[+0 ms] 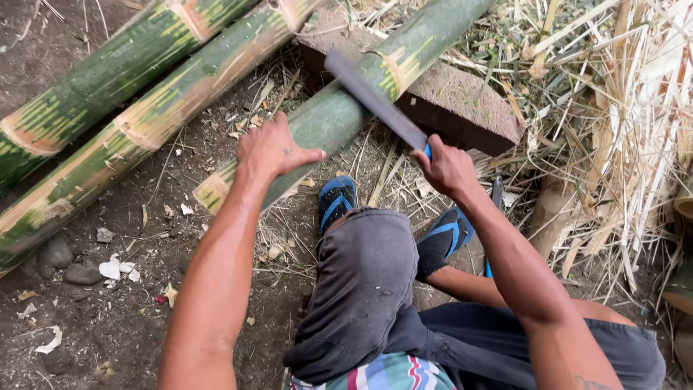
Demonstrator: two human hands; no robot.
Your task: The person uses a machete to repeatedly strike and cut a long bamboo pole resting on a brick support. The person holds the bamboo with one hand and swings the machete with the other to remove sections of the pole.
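A green bamboo pole (339, 108) lies slanted across a wooden block (462, 108), its cut end near my knee. My left hand (271, 148) presses flat on the pole near that lower end. My right hand (444, 167) grips the blue handle of a long flat blade (372, 97). The blade lies across the pole just below a pale node ring, touching or nearly touching its top.
Two more thick bamboo poles (144, 94) lie parallel at the left on the dirt ground. Dry bamboo strips and straw (613, 108) pile up at the right. My feet in blue-black sandals (337, 202) rest below the pole. Small stones (79, 271) sit at the left.
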